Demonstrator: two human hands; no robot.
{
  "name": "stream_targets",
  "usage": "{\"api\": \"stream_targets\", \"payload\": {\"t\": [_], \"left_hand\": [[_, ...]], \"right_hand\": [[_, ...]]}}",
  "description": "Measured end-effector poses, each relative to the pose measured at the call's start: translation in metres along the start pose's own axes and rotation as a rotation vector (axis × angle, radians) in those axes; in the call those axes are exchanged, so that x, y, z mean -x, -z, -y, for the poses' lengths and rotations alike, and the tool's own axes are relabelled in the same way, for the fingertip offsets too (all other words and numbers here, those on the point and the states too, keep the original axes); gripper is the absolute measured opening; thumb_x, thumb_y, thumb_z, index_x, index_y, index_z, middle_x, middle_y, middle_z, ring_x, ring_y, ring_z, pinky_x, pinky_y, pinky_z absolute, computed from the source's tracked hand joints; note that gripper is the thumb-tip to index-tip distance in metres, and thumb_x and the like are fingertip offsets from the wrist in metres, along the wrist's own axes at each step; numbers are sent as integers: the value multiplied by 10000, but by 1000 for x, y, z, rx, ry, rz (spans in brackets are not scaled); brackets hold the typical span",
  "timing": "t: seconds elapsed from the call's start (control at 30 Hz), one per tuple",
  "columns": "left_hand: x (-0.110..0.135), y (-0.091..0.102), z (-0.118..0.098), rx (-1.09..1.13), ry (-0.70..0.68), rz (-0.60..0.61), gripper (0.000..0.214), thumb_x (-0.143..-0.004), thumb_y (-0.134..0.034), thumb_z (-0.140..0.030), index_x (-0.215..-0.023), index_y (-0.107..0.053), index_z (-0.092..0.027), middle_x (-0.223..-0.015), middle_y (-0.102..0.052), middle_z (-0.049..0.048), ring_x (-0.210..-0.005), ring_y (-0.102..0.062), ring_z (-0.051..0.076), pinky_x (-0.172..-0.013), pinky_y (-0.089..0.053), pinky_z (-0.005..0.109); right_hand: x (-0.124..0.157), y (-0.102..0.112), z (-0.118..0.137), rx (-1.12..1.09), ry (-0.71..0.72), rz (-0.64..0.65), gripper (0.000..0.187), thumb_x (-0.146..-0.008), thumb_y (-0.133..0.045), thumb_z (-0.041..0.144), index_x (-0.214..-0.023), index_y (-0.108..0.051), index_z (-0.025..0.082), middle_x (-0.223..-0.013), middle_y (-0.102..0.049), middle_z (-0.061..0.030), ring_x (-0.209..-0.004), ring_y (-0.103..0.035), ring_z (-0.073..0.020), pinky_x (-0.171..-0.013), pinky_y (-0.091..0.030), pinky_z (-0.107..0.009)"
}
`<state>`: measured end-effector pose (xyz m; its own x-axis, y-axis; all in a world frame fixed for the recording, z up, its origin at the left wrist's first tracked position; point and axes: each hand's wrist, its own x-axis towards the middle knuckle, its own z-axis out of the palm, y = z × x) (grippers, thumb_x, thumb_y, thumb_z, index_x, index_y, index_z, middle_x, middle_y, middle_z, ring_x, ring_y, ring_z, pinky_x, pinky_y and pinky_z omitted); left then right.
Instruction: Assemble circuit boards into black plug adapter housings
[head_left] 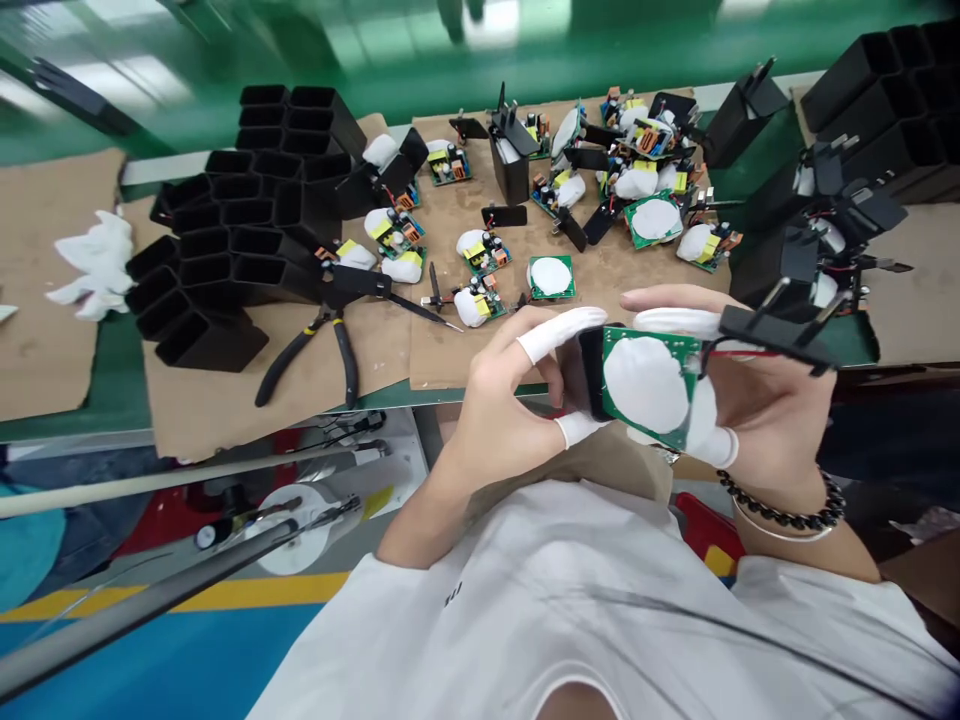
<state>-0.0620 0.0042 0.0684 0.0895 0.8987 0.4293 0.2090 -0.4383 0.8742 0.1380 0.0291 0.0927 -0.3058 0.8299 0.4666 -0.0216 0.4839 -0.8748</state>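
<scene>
My left hand (502, 400), with white finger cots on thumb and index finger, grips a black plastic case (592, 372). My right hand (780, 410), also in finger cots, holds a green circuit board (682, 352) with a round white blob of putty (645, 385) on it. The board's left edge meets the mouth of the case; how far it sits inside, I cannot tell. A black plug cap (776, 338) with two prongs hangs by wires at the board's right end, over my right fingers. In front of my hands lies another puttied board (550, 277).
Black empty cases (247, 215) stand grouped at the left, with black-handled pliers (341, 335) beside them. Several puttied boards (637, 180) are heaped at the back. Cases with plug caps (787, 260) stand at the right. Crumpled white material (97, 265) lies far left on cardboard (45, 360).
</scene>
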Motion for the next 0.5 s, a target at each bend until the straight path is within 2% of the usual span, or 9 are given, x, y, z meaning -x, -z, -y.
{"api": "stream_targets", "payload": {"t": [0.1, 0.2, 0.33, 0.5], "left_hand": [[-1, 2, -6, -54, -1, 28, 582, -745, -852, -168, -1307, -717, -241, -1158, -682, 47, -658, -596, 87, -607, -566, 251], [-1, 2, -11, -81, 4, 29, 558, -755, -828, -123, -1289, -724, -243, -1149, -691, 41, -635, -582, 78, -587, -552, 248], [0, 3, -12, -85, -36, 24, 574, -754, -824, -127, -1297, -711, -276, -1164, -703, 42, -616, -582, 78, -564, -546, 250], [1, 5, -14, -135, -17, 42, 520, -785, -800, -157, -1289, -717, -252, -1168, -700, 62, -615, -592, 77, -568, -560, 251]], "right_hand": [[-2, 4, 1, -44, -66, 54, 470, -763, -888, 278, -1210, -789, 387, -1338, -764, -17, -1259, -721, -327, -1029, -644, -485], [-2, 6, 7, -54, -126, 84, 524, -738, -876, 205, -1196, -790, 445, -1328, -766, -3, -1286, -704, -352, -1074, -616, -549], [-1, 5, 10, -45, -142, 93, 600, -704, -888, 161, -1189, -775, 497, -1337, -758, 25, -1311, -687, -358, -1133, -567, -591], [-2, 5, 10, -84, -137, 122, 596, -691, -885, 110, -1179, -795, 441, -1350, -748, -3, -1296, -685, -339, -1137, -573, -543]]}}
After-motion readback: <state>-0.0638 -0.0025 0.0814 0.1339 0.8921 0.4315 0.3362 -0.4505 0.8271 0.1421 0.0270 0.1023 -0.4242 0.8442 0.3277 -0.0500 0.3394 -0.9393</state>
